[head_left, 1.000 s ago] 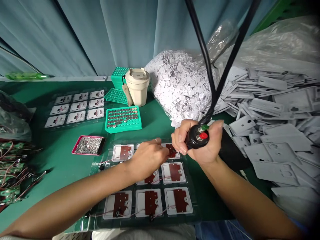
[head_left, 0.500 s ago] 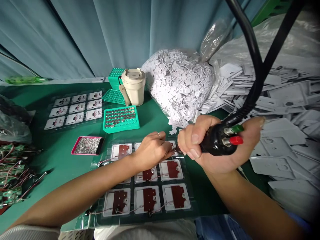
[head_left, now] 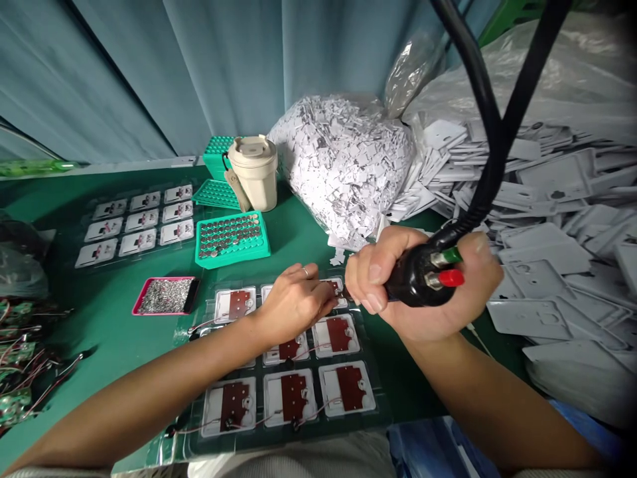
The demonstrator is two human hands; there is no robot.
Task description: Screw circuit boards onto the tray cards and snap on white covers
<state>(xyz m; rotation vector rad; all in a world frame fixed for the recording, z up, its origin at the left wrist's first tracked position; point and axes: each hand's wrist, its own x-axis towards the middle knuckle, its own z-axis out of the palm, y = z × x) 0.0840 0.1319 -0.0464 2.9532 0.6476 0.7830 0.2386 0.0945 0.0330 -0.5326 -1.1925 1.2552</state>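
Observation:
My right hand [head_left: 423, 292] is wrapped round a black corded electric screwdriver [head_left: 415, 282] with a green and a red knob at its cable end. Its tip points left toward the upper right white housing with a brown circuit board [head_left: 334, 288]. Against that same housing my left hand [head_left: 298, 297] has its fingers bent and pressed together; whatever they pinch is hidden. Under my left forearm lies a clear plastic tray [head_left: 371, 362] of several white housings, with brown boards [head_left: 351, 388] and thin wires.
Left of the tray sits a pink box of small screws [head_left: 166, 295]. Behind it are a green rack of button cells [head_left: 231, 239], a beige cup [head_left: 253, 172] and a tray of printed cards [head_left: 137, 222]. A bag of white pieces [head_left: 343, 166] and piled white housings [head_left: 562, 252] stand right.
The whole view has shifted slightly, so things sit a little farther left. Both hands keep the same grip and place at the upper right housing.

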